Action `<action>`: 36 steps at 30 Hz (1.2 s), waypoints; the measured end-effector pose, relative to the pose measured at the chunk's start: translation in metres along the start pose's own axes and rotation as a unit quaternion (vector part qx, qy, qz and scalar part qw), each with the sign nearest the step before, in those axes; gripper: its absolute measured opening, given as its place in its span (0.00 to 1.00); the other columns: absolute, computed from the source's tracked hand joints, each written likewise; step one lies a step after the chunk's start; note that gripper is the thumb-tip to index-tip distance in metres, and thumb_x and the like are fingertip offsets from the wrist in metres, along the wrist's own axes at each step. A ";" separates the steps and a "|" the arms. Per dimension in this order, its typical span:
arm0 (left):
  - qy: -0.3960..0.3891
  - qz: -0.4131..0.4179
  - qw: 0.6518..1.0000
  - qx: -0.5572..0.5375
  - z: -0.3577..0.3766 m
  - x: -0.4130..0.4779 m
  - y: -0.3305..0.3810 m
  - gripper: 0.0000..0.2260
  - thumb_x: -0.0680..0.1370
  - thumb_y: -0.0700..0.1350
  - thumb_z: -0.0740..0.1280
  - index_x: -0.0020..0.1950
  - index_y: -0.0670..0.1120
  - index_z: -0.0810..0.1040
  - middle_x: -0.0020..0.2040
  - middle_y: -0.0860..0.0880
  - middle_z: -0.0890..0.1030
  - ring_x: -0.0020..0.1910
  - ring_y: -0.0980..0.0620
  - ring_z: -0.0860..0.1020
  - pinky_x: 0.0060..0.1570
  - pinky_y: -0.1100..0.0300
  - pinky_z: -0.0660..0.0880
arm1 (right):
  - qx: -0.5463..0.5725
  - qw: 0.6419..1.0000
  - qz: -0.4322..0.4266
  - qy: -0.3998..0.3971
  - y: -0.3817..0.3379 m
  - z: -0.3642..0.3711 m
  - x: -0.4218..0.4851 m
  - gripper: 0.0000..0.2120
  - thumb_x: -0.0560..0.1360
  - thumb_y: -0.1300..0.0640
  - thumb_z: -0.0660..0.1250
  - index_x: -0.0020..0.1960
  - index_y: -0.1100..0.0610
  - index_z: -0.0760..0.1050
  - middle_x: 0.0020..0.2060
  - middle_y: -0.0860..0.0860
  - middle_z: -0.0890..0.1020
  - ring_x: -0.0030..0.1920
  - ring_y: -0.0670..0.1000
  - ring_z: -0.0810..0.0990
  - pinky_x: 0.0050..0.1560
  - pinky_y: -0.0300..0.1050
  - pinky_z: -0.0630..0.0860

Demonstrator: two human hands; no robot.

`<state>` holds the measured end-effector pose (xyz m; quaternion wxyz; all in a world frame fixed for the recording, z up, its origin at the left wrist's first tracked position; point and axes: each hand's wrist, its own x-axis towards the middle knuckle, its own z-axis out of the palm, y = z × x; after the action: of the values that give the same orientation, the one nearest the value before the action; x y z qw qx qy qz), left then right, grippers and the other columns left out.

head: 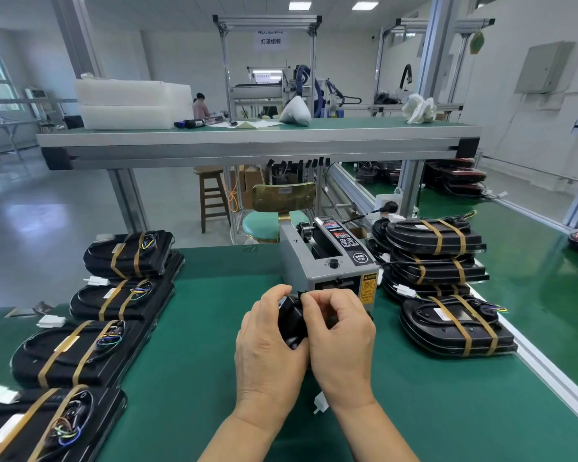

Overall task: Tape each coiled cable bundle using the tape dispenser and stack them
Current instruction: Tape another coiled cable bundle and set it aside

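Observation:
A small black coiled cable bundle (292, 323) is held between both hands just in front of the grey tape dispenser (329, 261). My left hand (269, 351) wraps round the bundle's left side. My right hand (339, 341) curls over its right side, thumb and forefinger pinching at the bundle's top near the dispenser's outlet. A white connector (321, 403) pokes out below my right wrist. Most of the bundle is hidden by my fingers.
Several taped black bundles (77, 351) lie in a row along the left of the green mat (187, 378). A stack of taped bundles (437, 258) stands right of the dispenser, one more (454, 328) in front. An aluminium table edge (548, 371) runs at the right.

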<state>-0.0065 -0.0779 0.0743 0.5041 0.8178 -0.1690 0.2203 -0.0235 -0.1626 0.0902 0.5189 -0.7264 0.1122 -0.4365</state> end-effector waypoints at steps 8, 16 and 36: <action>-0.002 -0.001 1.000 -0.001 -0.001 0.000 0.003 0.29 0.69 0.43 0.76 0.60 0.66 0.66 0.51 0.63 0.76 0.52 0.54 0.74 0.53 0.50 0.75 | -0.012 1.000 -0.003 0.006 0.001 0.002 0.001 0.06 0.74 0.62 0.73 0.39 0.54 0.81 0.37 0.45 0.79 0.42 0.45 0.78 0.41 0.31 0.72; -0.002 -0.005 1.000 -0.004 -0.001 0.001 0.001 0.28 0.69 0.43 0.76 0.60 0.65 0.67 0.53 0.62 0.77 0.52 0.54 0.74 0.53 0.52 0.75 | -0.019 1.000 -0.012 -0.008 0.001 0.001 0.000 0.08 0.73 0.62 0.73 0.38 0.52 0.81 0.36 0.44 0.79 0.40 0.46 0.79 0.40 0.33 0.74; -0.015 -0.021 0.999 -0.036 -0.003 0.001 -0.013 0.27 0.71 0.41 0.75 0.59 0.66 0.68 0.51 0.59 0.79 0.51 0.55 0.77 0.50 0.57 0.76 | -0.085 0.981 -0.171 -0.042 0.010 -0.001 -0.016 0.09 0.78 0.56 0.67 0.54 0.55 0.83 0.45 0.47 0.79 0.46 0.47 0.79 0.46 0.47 0.79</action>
<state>0.0008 -0.0695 0.0661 0.5353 0.8056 -0.1674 0.1908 -0.0310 -0.1578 0.0732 0.3769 -0.7941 0.0011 -0.4768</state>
